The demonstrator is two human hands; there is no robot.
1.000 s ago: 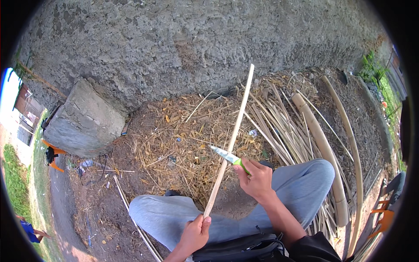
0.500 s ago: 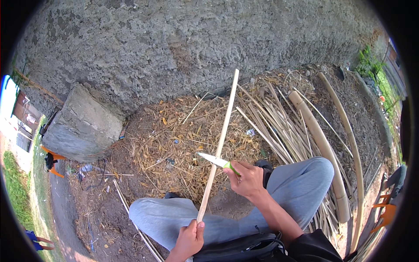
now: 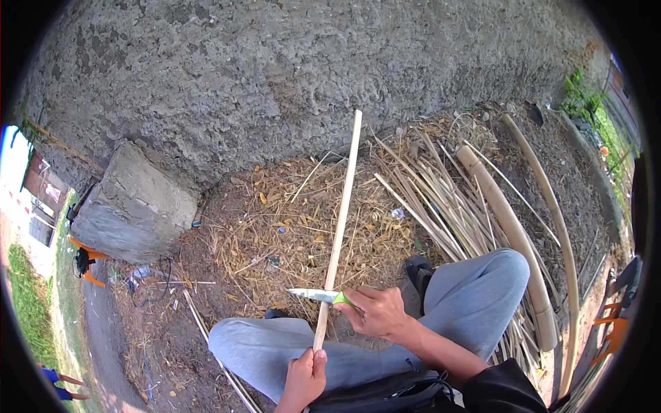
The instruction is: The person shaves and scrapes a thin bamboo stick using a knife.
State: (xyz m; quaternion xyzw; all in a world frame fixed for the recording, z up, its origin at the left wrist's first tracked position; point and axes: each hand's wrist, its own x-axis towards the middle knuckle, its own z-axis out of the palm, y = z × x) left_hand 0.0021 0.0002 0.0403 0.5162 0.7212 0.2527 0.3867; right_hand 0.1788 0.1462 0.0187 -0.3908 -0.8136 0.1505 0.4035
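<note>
A long pale bamboo strip (image 3: 345,199) slants up and away from my lap toward the wall. My left hand (image 3: 305,375) is closed around its near end, thumb on top. In my right hand (image 3: 379,313) is a knife (image 3: 315,294) with a green handle, its blade pointing left. The blade lies across the strip a short way above my left hand, apparently touching it. My fingers hide most of the handle.
Right of my knees lies a heap of thin bamboo strips (image 3: 447,199) beside a thick split bamboo pole (image 3: 506,234) and a longer curved pole (image 3: 551,206). A concrete block (image 3: 138,203) stands left against the rough wall (image 3: 296,69). Shavings and dry leaves (image 3: 255,220) cover the ground.
My right hand and the knife have slid down along the bamboo strip toward my left hand. The strip's far end has shifted slightly left.
</note>
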